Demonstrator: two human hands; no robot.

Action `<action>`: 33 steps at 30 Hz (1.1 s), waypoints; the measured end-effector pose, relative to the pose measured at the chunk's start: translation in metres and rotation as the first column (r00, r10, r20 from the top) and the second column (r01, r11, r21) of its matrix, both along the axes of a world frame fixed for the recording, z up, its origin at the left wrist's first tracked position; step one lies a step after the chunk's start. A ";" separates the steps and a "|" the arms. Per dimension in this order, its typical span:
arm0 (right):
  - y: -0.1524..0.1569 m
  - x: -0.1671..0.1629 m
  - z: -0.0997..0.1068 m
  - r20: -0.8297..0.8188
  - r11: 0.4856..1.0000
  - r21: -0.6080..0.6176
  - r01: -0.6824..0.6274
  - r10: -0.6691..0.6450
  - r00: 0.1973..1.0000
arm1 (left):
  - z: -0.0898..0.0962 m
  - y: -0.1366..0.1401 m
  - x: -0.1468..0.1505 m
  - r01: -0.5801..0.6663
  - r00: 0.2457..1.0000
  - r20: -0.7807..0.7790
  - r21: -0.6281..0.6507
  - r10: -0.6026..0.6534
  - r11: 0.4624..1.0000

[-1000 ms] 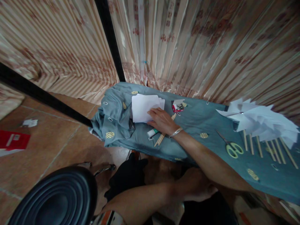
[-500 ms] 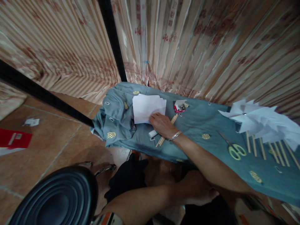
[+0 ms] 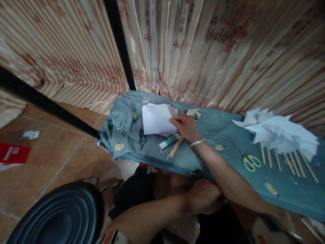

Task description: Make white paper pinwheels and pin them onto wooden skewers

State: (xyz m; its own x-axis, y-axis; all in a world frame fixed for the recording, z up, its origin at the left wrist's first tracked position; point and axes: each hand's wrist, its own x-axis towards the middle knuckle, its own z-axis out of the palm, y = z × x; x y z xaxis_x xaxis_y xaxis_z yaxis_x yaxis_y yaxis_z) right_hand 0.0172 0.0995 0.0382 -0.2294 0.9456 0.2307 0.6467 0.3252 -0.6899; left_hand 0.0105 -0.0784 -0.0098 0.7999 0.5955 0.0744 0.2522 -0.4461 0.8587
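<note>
My right hand (image 3: 186, 127), with a silver bracelet at the wrist, pinches the right edge of the top sheet of white paper (image 3: 157, 118). That sheet lies a little askew over a stack of similar sheets on the blue-grey cloth. Below the stack are a glue stick (image 3: 169, 141) and thin wooden sticks (image 3: 175, 148), partly under my hand. A small box of pins (image 3: 192, 112) is half hidden behind my fingers. My left hand (image 3: 206, 196) rests closed in a fist over my lap, beneath my right forearm, and nothing shows in it.
White paper pinwheels (image 3: 278, 130) on wooden sticks overlap at the right of the cloth-covered table (image 3: 218, 162). Scissors (image 3: 247, 159) with yellow-green handles lie beside them. A round black stool (image 3: 57, 217) stands lower left. Black poles (image 3: 120, 44) and a striped curtain (image 3: 203, 51) border the table.
My right hand has moved up and right, and the top sheet's right side has shifted with it. The glue stick shows more fully; the pin box is more covered.
</note>
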 end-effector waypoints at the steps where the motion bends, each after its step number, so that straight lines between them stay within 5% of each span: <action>1: -0.003 0.010 0.004 -0.089 0.999 0.011 0.037 -0.036 0.995 | 0.001 0.003 -0.002 -0.001 1.000 -0.017 -0.008 0.001 1.000; 5: -0.036 0.058 0.024 -0.342 0.972 0.058 0.227 -0.194 0.920 | 0.008 0.017 -0.012 -0.111 0.993 -0.032 -0.035 0.110 0.993; 10: -0.092 0.111 0.034 -0.415 0.868 0.028 0.497 -0.442 0.796 | 0.017 0.037 -0.030 -0.363 0.918 0.120 -0.138 0.379 0.922; 15: -0.121 0.144 0.025 -0.458 0.834 0.001 0.551 -0.490 0.742 | 0.011 0.057 -0.045 -0.527 0.795 0.224 -0.206 0.564 0.824; 21: -0.125 0.172 -0.006 -0.644 0.814 -0.265 0.517 -0.548 0.533 | -0.001 0.076 -0.042 -0.617 0.700 0.253 -0.256 0.668 0.744; 24: -0.129 0.184 -0.006 -0.602 0.804 -0.222 0.551 -0.558 0.572 | -0.008 0.081 -0.037 -0.648 0.687 0.265 -0.197 0.676 0.736; 28: -0.144 0.185 0.018 -0.308 0.781 0.137 0.609 -0.551 0.776 | -0.012 0.085 -0.031 -0.674 0.712 0.264 -0.008 0.651 0.739; 30: -0.153 0.178 0.030 -0.026 0.821 0.346 0.455 -0.476 0.879 | -0.008 0.084 -0.029 -0.667 0.741 0.253 0.165 0.622 0.727; 33: -0.162 0.161 0.035 0.303 0.898 0.388 0.206 -0.335 0.892 | 0.003 0.078 -0.027 -0.601 0.795 0.247 0.449 0.555 0.661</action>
State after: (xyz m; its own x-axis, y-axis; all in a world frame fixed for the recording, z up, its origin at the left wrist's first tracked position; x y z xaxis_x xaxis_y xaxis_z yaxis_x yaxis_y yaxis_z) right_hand 0.1782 -0.0627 0.0728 -0.1028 0.8607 0.4987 0.9214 0.2713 -0.2783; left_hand -0.0170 -0.0001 -0.0066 0.2840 0.7999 0.5287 0.5425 -0.5887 0.5993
